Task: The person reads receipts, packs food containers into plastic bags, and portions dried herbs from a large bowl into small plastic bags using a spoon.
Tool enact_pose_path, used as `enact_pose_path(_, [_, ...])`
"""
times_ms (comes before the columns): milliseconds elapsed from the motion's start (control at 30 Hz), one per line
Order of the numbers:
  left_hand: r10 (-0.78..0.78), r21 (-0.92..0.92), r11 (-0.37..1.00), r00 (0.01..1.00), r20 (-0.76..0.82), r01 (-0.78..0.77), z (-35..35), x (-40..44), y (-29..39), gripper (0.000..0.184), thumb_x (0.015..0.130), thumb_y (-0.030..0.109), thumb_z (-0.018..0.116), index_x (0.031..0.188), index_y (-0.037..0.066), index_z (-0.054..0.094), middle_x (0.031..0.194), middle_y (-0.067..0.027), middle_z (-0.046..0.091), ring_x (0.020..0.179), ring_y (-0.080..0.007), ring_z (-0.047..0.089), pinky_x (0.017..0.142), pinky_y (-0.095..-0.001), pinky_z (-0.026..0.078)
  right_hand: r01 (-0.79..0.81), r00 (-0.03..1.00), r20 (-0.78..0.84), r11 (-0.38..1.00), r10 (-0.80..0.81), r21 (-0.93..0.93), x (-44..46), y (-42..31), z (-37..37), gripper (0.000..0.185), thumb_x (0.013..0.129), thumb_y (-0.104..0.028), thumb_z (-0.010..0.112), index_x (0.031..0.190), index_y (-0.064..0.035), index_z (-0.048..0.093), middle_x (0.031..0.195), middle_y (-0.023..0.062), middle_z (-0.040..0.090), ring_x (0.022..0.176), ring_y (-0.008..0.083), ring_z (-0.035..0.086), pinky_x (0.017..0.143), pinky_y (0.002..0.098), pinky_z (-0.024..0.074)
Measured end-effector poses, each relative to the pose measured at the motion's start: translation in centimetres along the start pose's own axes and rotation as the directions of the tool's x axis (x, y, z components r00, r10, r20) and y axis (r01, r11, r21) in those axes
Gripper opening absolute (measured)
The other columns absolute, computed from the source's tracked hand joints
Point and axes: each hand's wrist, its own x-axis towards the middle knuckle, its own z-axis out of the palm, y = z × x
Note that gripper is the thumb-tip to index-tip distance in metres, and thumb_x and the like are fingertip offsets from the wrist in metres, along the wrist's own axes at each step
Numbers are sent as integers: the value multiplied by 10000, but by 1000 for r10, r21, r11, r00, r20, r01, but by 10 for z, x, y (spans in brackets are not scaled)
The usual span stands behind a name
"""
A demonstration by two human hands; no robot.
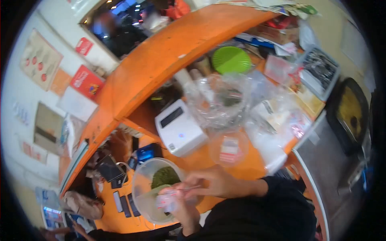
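Note:
My left hand (185,213) is closed around a small transparent plastic packet (169,201) with reddish marks on it. My right hand (218,182) meets it at the packet's upper end, thumb and fingers pinched together. A thin line shows between the two hands, too blurred to name. Both hands are over the right side of a translucent round tub (141,199). Inside the tub lies a heap of crumbled green herb (165,177), partly hidden by the packet and my fingers.
Ahead stands a white label-printer-like device (181,129). Right of it are a round transparent container (229,149) with a red-and-white label and crumpled plastic bags (219,98). A green lid (231,60) lies farther back. Another person's hands (74,229) show lower left. An orange counter ledge (161,56) curves behind.

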Motion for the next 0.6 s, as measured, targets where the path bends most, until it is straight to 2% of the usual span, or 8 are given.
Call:
enact_pose_path(67, [54, -10, 999, 995, 81, -53, 1, 5, -15, 310, 862, 245, 592, 1076, 88, 431, 1029, -81, 516, 944, -181, 505, 870, -344, 406, -12, 1000, -4, 1000, 12, -29, -2, 6, -14, 214, 841, -221, 628, 957, -42, 618, 802, 70, 643, 710, 143, 618, 659, 269, 472])
enact_pose_path(133, [85, 39, 995, 993, 76, -88, 21, 9, -15, 276, 871, 256, 581, 1040, 96, 432, 1040, -76, 505, 945, -171, 500, 871, -340, 401, -25, 999, -46, 999, 24, -23, 0, 9, -24, 187, 849, -195, 619, 941, -32, 623, 810, 77, 652, 722, 147, 637, 661, 263, 482])
enact_pose_path(200, [13, 15, 1000, 998, 59, -14, 33, 12, -15, 273, 879, 252, 563, 1055, 85, 436, 1037, -69, 498, 934, -169, 503, 845, -331, 410, -44, 991, -127, 999, 46, 20, 1, 11, -34, 172, 850, -172, 616, 932, -22, 618, 829, 86, 658, 751, 156, 653, 670, 262, 491])
enact_pose_path(267, [-90, 13, 996, 993, 71, 89, 36, 12, -17, 270, 879, 242, 560, 1058, 79, 439, 1026, -66, 499, 926, -165, 505, 832, -326, 415, -23, 985, -169, 1000, 20, -16, 6, 14, -44, 134, 844, -105, 613, 931, -4, 604, 845, 86, 659, 795, 149, 656, 694, 255, 496])
enact_pose_path(300, [-89, 86, 993, 990, 106, 80, 39, 12, -17, 283, 877, 237, 561, 1075, 74, 442, 1020, -61, 501, 923, -156, 511, 818, -319, 422, -27, 981, -192, 1000, 29, 12, 8, 15, -47, 133, 841, -93, 613, 935, 0, 599, 849, 88, 659, 799, 149, 655, 703, 252, 498])
enact_pose_path(433, [-185, -33, 982, 981, 62, 188, 60, 22, -22, 345, 855, 231, 590, 1117, 64, 441, 1018, -66, 504, 932, -155, 515, 814, -309, 422, 11, 967, -255, 1000, -4, 25, 11, 16, -58, 181, 820, -42, 626, 983, 17, 571, 905, 99, 651, 831, 161, 651, 749, 256, 507])
enact_pose_path(533, [-123, -157, 976, 976, 181, 153, 61, 28, -49, 262, 855, 145, 615, 1047, 35, 476, 975, -69, 550, 870, -136, 541, 749, -281, 446, 57, 927, -374, 994, -18, 94, 12, 23, -65, 218, 780, 53, 638, 971, 31, 538, 919, 106, 612, 862, 158, 629, 715, 246, 520])
enact_pose_path(600, [-212, -76, 969, 952, 220, 234, 68, 30, -57, 246, 839, 120, 633, 1020, 31, 492, 937, -70, 568, 833, -136, 556, 713, -272, 456, 60, 913, -407, 997, -34, 51, 9, 29, -72, 269, 761, 59, 653, 995, 28, 522, 932, 101, 596, 867, 154, 621, 725, 247, 522])
